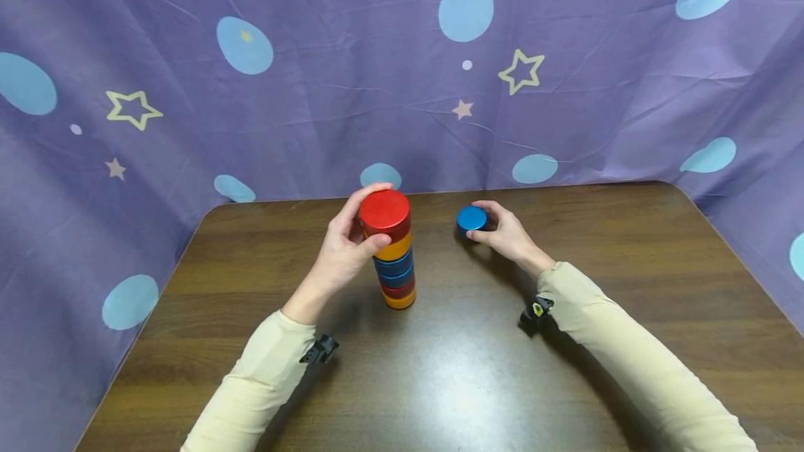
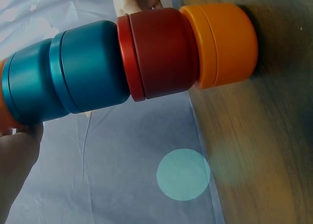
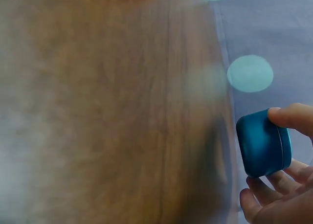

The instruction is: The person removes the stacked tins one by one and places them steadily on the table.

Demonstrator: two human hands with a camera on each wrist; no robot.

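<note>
A purple curtain [image 1: 314, 110], printed with pale blue ovals and stars, hung behind everything and down both sides. In front of it spread a brown wood-grained table [image 1: 452, 340], with a bright patch of glare on its top. Pale long sleeves [image 1: 628, 340] covered the person's arms, which reached in over the table. Between the arms stood a tower of six tins [image 1: 396, 265], coloured red, orange, blue, blue, red and orange from top to bottom, near the back of the table. The left hand [image 1: 339, 250] grasped this tower close to its top, the thumb on the near side. The right hand [image 1: 507, 234] pinched a single blue tin [image 1: 471, 219] between thumb and fingers, holding it above the table to the right of the tower and well apart from it.
</note>
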